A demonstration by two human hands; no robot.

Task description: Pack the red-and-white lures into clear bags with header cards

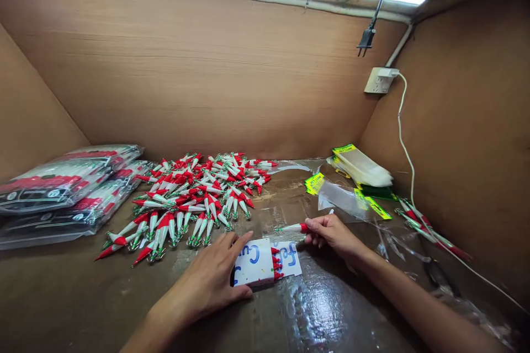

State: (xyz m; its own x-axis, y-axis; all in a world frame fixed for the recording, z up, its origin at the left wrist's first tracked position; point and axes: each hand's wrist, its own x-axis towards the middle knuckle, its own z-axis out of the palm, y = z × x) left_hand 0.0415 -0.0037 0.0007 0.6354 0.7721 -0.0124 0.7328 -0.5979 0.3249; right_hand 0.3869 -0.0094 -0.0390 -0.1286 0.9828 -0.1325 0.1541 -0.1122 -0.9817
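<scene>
My right hand (325, 230) pinches a fishing lure (293, 228) by its red end. Its white body and green hooked tip point left, over the far edge of a small white box (256, 265). My left hand (217, 267) grips the box at its left end, thumb on the near side and fingers on the far side. Blue handwriting marks the box top. Several red lure tips (276, 262) stick out of its right end, above a white card (292, 256) with blue writing. Behind the box lies a big pile of red and white lures (199, 193).
Packed plastic bags (62, 193) are stacked at the left. Clear sleeves with yellow headers (360, 168) lie at the back right. More lures (434, 234) and a pair of black-handled scissors (439, 276) are at the right. A black plug (366, 38) hangs above; a white cord (408, 149) trails down the right wall.
</scene>
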